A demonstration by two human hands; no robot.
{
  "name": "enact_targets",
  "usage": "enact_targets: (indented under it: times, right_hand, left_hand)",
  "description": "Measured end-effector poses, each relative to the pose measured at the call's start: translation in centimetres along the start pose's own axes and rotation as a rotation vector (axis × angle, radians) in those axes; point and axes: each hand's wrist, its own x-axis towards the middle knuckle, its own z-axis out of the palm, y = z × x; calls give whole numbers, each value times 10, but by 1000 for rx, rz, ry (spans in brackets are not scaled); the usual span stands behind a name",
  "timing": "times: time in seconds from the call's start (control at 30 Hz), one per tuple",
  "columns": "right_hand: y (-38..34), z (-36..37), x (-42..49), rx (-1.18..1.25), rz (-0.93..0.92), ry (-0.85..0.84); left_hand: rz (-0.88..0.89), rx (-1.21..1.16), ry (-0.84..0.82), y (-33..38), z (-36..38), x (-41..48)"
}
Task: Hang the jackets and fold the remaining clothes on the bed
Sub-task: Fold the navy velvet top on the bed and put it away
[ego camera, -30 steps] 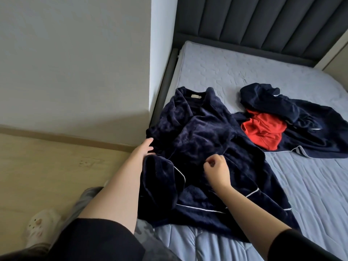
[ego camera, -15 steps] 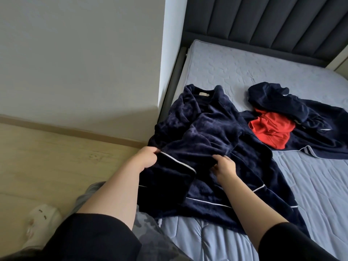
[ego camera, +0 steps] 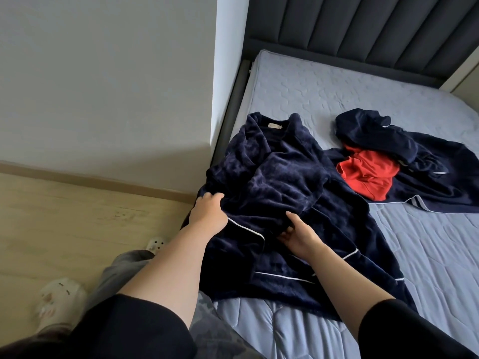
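The navy fleece robe (ego camera: 285, 187), edged in white piping, lies crumpled on the near left part of the bed (ego camera: 427, 257), its collar label turned toward the headboard (ego camera: 363, 29) and its hem hanging toward the bed's near edge.

At the robe's left edge the left hand (ego camera: 209, 212) has its grip closed over a fold, fingers (ego camera: 215, 196) curled into the fleece. At the robe's middle the right hand (ego camera: 298, 235) pinches a ridge of fabric, thumb on top and fingers tucked under it. A piped flap lies between the two hands.

To the right of the robe, just beside it, a navy jacket (ego camera: 440, 177) is spread with red fabric (ego camera: 368, 174) showing at its middle.

Under the robe the bed is a quilted grey-blue surface; beyond the robe rises the dark padded headboard. Left of the robe are a pale wall (ego camera: 103, 73), a wood floor (ego camera: 64, 218) and two light slippers (ego camera: 59, 294).

A second ago the right hand rested as a loose fist on top of the fleece, and the left hand's fingers lay straighter at the edge; both now grasp folds.
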Motion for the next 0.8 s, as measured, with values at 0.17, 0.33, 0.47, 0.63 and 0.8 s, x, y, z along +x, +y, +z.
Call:
enact_targets:
  times: [0.17, 0.33, 0.47, 0.63, 0.8]
  right_hand:
    - [-27, -7, 16, -41, -152, 173]
    - [-65, -19, 42, -29, -250, 375]
    - [-94, -23, 59, 60, -172, 330]
    - [-135, -16, 90, 239, -79, 254]
    - [-176, -10, 111, 272, -156, 355]
  left_hand:
    - [92, -67, -34, 12, 11, 16]
    - [90, -95, -46, 36, 24, 38]
    - [22, -212, 56, 58, 30, 54]
    - [-23, -284, 33, 72, 36, 84]
    - [25, -434, -36, 70, 42, 115]
